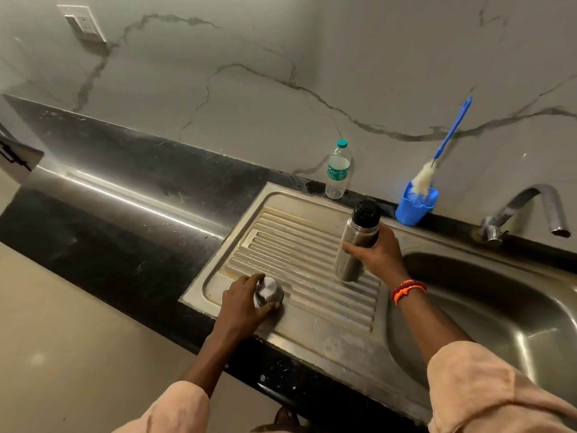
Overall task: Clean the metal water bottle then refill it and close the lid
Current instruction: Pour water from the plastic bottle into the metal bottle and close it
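Veined marble backs the ribbed steel drainboard [299,245], where your right hand [379,256] grasps the cylindrical metal water bottle [356,242] upright. Your left hand [246,303] grips its domed steel cap [267,292]. The plastic bottle [337,170] label is unreadable.

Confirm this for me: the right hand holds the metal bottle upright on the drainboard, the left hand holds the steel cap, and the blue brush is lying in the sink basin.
One detail is wrong. The head view shows the blue brush standing in the blue cup on the counter by the wall, not lying in the sink basin. The rest holds: the right hand holds the metal bottle upright on the drainboard, and the left hand holds the steel cap.
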